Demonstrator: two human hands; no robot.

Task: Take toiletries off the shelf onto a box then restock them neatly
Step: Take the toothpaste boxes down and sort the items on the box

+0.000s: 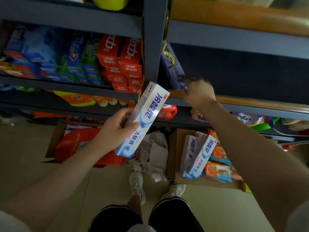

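left hand [115,131] grips a toothpaste box [142,119] tilted, arm bent; right hand [197,92] reaches out to the shelf [234,101], fingers pinching another box [173,71] there

In my left hand [115,131] I hold a long white-and-blue cardboard toothpaste box [142,119], tilted, its top end toward the dark grey metal shelf [234,39]. My right hand [197,92] touches a matching pale blue-and-white toothpaste box [172,67] lying against the shelf's left upright. Below, the open brown cardboard box [173,148] on the floor carries more white-and-blue toothpaste boxes [199,154] leaning side by side, just beside orange-and-blue soft packs [219,164].
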